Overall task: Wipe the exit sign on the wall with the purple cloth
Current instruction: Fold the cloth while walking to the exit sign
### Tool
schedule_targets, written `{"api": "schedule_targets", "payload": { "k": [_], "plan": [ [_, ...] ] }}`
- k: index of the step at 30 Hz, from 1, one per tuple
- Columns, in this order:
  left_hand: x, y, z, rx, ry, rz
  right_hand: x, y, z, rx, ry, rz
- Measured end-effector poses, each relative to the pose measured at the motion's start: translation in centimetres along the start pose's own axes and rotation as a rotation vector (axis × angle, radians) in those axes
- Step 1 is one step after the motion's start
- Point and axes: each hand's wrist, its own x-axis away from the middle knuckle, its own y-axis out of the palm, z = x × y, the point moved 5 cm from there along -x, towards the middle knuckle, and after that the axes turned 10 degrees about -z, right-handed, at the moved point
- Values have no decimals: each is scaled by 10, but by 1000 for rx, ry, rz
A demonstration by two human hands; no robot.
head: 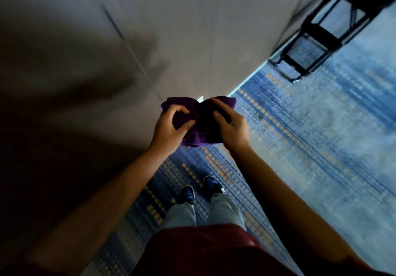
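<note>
A bunched purple cloth [200, 123] is held in front of me, low and close to the base of the wall. My left hand [170, 127] grips its left side with curled fingers. On the cloth's right side, my right hand [230, 123] pinches it between thumb and fingers. A small pale bright patch [200, 98] shows just behind the cloth's top edge at the wall's foot; I cannot tell what it is. No exit sign is recognisable in the head view.
A grey panelled wall [171, 29] with a thin vertical seam fills the left and top. Blue patterned carpet [310, 136] spreads to the right. A black metal frame on wheels [317, 38] stands by the wall at top right. My shoes [201, 189] show below.
</note>
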Motion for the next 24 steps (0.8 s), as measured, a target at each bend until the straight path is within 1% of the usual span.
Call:
{"api": "schedule_targets", "payload": {
  "k": [4, 6, 10, 11, 15, 21, 24],
  "plan": [
    [-5, -2, -22, -29, 63, -65, 8, 24, 21, -46, 62, 103],
    [-2, -7, -38, -62, 59, -74, 7, 39, 29, -55, 86, 102],
    [5, -6, -64, -126, 56, -209, 11, 60, 46, -91, 90, 106],
    [6, -4, -69, -138, 54, -223, 12, 61, 54, -99, 93, 114],
    [8, 8, -83, -164, 48, -190, 12, 62, 80, -114, 107, 118],
    [10, 32, -89, -138, 66, -137, 11, 46, 103, -83, 61, 90],
    [9, 46, -88, -142, 92, -76, 5, 39, 118, -45, 43, 87]
  ]
}}
